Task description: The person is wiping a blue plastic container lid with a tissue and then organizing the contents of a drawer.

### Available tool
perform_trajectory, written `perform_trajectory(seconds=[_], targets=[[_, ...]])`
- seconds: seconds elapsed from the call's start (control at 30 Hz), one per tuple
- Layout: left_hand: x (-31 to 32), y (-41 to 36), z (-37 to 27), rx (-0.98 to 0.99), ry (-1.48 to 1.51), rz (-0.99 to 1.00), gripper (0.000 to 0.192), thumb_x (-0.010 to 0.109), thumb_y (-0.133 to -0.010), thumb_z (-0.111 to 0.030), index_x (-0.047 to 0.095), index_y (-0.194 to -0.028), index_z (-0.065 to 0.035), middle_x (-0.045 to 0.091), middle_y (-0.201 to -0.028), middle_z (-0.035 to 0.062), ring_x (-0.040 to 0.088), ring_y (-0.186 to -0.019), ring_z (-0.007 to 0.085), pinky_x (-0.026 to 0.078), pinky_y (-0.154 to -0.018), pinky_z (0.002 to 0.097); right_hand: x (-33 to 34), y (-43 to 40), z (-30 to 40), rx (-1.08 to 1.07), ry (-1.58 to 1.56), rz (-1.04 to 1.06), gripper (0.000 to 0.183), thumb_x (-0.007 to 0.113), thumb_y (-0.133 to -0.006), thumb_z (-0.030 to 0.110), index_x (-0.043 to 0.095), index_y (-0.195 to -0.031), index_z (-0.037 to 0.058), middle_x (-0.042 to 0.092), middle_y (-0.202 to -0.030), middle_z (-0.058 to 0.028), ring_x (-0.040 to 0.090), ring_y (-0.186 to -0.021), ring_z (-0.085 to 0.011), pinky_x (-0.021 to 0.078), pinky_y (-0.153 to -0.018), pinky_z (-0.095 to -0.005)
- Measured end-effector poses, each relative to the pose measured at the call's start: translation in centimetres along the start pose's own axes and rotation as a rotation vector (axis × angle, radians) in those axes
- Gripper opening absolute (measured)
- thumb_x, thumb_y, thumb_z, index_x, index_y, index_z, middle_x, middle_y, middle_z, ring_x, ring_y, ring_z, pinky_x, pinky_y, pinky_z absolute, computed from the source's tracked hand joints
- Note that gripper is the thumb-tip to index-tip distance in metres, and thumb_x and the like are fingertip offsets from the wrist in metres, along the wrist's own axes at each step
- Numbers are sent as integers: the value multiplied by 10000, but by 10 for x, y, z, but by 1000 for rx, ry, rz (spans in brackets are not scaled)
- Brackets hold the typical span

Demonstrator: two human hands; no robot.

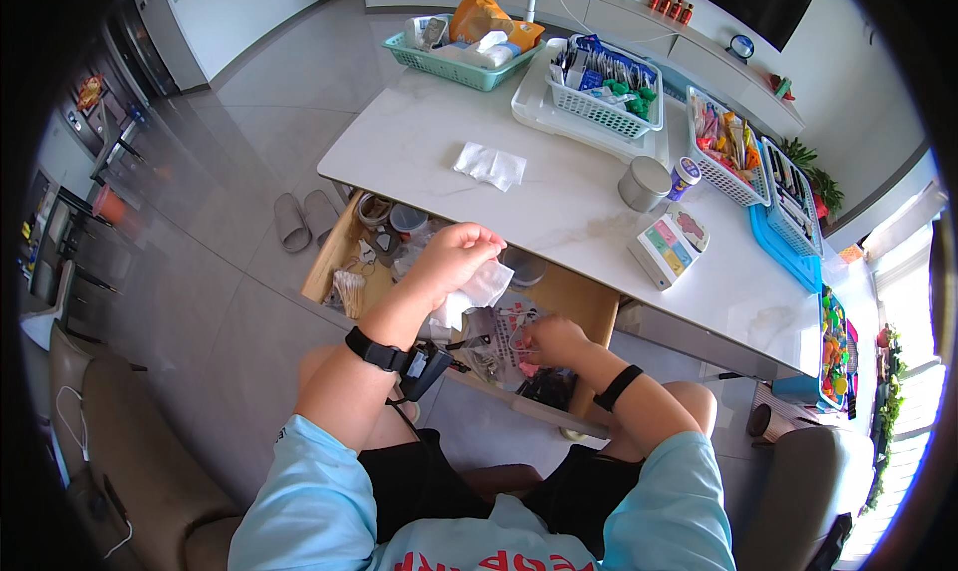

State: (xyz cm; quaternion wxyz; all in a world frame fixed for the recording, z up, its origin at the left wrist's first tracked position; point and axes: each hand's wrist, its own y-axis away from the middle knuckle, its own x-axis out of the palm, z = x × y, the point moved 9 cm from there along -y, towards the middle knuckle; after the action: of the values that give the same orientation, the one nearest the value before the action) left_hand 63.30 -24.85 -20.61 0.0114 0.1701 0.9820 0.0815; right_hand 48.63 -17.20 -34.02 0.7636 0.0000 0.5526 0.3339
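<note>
My left hand [458,260] is raised over an open wooden drawer [599,301], pinching a crumpled white tissue [483,285] that hangs below the fingers. Lower and to the right, my right hand [554,340] reaches into the drawer. Its fingertips are at a clear plastic bag with red print [516,316], beside a thin white cord; whether they grip anything is unclear. Cotton swabs [349,292] and small round containers [408,217] lie in the drawer's left part. Near its front right corner is a dark bundle [550,387], with a small pink item [528,369] by it.
On the white marble-patterned table [419,129] lies another white tissue [490,165]. A round tin [644,184], a purple tub [684,178] and a white box [664,250] stand farther right. Filled baskets [606,110] line the far side. Chairs [812,489] flank me; slippers [292,223] lie on the floor.
</note>
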Motion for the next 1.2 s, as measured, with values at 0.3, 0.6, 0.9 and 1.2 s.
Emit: perform_trajectory(seconds=[0.3,0.6,0.9,1.2], targets=[[12,0,8,3,-20,-12,137,587,-834,-129,640,-886,-13,612,-780,15,543,-713,68,434,-631,218,-21,5,22,96,79,163,247,656,-659,266,651,-813,72,644,-801,-109,620,-815,-270,503,-715,-378],[1,-5,4,17,141,-150,126,541,-846,-78,631,-868,8,639,-856,60,582,-780,106,462,-704,234,-174,57,-33,99,-999,-791,48,528,-838,27,521,-876,0,578,-683,-56,535,-509,-99,430,-459,-225],[-13,0,-9,78,217,-155,139,562,-860,-120,630,-885,-1,633,-855,50,575,-792,94,453,-690,225,-202,74,-3,117,-93,-1179,308,593,-787,78,525,-1078,3,517,-1117,-157,566,-897,-288,470,-764,-377],[-36,-10,-16,108,-224,-87,201,618,-822,-194,630,-917,-17,663,-798,87,636,-680,142,480,-604,267,-64,-38,9,377,284,-240,650,634,-773,355,379,-1301,75,391,-1326,-175,429,-1192,-357,446,-904,-441]])
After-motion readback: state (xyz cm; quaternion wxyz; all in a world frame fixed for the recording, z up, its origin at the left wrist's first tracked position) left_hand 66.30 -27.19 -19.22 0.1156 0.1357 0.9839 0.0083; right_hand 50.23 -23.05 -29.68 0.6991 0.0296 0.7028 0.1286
